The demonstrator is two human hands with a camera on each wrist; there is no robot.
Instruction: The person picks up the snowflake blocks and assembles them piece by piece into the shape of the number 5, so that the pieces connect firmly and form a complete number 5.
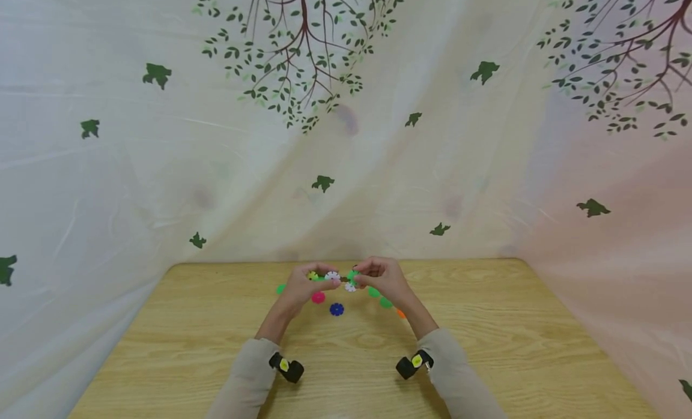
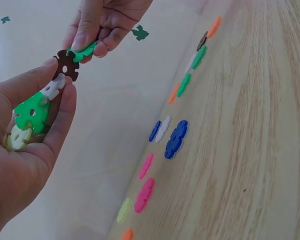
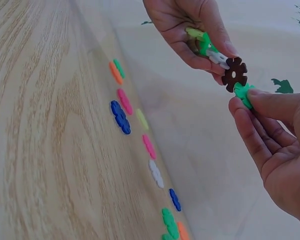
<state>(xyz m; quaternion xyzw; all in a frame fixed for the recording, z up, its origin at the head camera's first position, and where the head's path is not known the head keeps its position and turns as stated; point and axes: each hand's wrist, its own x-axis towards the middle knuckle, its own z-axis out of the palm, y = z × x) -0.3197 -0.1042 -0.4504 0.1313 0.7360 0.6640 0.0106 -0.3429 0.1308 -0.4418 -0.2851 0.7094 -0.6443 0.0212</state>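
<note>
My left hand [image 1: 294,291] holds a short chain of notched plastic snowflake discs above the table. In the left wrist view the chain runs from a pale yellow disc [image 2: 18,138] through a green disc [image 2: 32,113] and a white disc [image 2: 52,89] to a brown disc [image 2: 66,66]. Thumb and fingers grip it near the white one. My right hand [image 1: 388,281] pinches another green disc [image 3: 244,95] between thumb and fingertips. That disc's edge meets the brown disc's rim; how deep the notches engage, I cannot tell.
Loose discs lie across the wooden table [image 1: 486,347]: a blue disc [image 1: 336,310] nearest me, a pink disc [image 1: 318,298], a green disc [image 1: 385,302], an orange disc [image 1: 401,314] and several more along the far edge. Behind hangs a pale curtain [image 1: 378,197] printed with leaves.
</note>
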